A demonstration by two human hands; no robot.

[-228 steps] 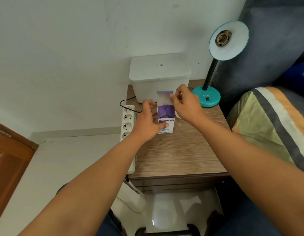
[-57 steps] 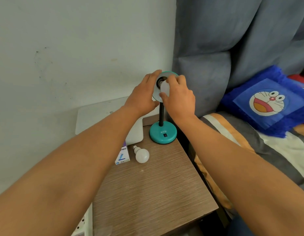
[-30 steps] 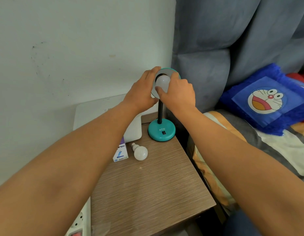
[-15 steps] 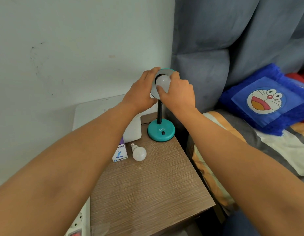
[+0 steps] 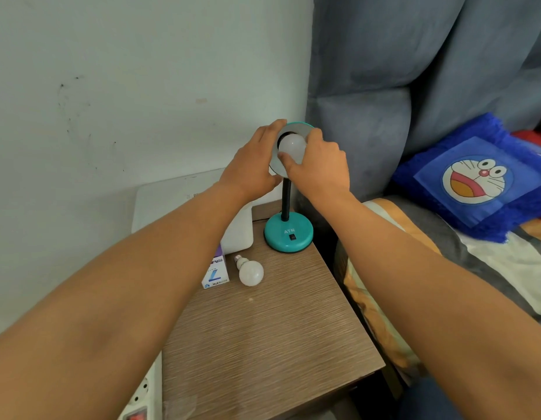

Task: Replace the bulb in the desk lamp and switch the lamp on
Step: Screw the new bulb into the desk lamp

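Note:
A teal desk lamp stands at the back of the wooden bedside table (image 5: 263, 334), its round base (image 5: 289, 234) carrying a black switch. My left hand (image 5: 252, 165) grips the left rim of the lamp shade (image 5: 299, 126). My right hand (image 5: 319, 169) is closed on a white bulb (image 5: 290, 145) sitting in the shade's socket. A second white bulb (image 5: 250, 271) lies loose on the table beside a small purple and white bulb box (image 5: 216, 272).
A white lidded bin (image 5: 184, 204) stands behind the box against the wall. A white power strip (image 5: 139, 401) hangs off the table's left edge. A bed with a striped cover (image 5: 475, 268) and a blue cartoon pillow (image 5: 475, 180) lies to the right.
The bulb sat at the socket mouth about two seconds ago and now sits deeper in the shade. My right fingers have shifted around it. My left hand has stayed on the shade.

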